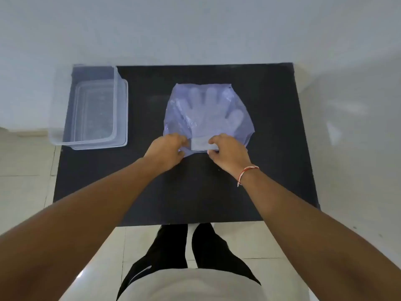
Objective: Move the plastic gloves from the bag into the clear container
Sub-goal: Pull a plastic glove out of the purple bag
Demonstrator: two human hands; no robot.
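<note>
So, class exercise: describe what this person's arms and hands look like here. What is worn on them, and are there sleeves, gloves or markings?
Both forearms are bare: no sleeves reach into view and neither hand wears a glove. The left hand carries nothing, with no ring, watch or band visible. The right hand has a thin red-and-white thread bracelet tied around the wrist, with a short loose end hanging down. No other markings show.

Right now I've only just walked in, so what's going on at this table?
A person is working at the near, open end of a bluish bag on the black table. The left hand pinches the bag's edge; the right hand grips the gloves, mostly inside. The clear container sits empty, far left.
</note>
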